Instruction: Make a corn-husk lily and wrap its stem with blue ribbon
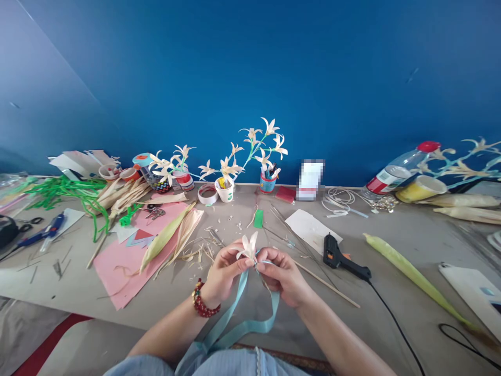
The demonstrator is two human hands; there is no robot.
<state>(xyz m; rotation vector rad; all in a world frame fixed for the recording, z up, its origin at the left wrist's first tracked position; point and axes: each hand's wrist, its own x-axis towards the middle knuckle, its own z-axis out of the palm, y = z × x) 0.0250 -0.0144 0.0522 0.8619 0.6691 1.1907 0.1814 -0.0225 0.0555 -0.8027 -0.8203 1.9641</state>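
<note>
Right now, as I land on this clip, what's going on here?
A person sits at a cluttered table, holding a pale flower upright between both hands. The left hand pinches it near its base; the right hand has its fingers on a light blue ribbon there, which loops down toward the lap. Similar flowers on stems stand behind, and a black glue gun lies to the right, untouched.

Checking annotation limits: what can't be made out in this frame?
- Head view: base of the white pointed-petalled flower, hidden by the bare left hand.
- Head view: face of the upright white rectangular object, pixelated.
- Head view: full shape of the black rounded object, cut off by the left edge.
- Head view: red-and-white bottle label's wording, too small.
</note>
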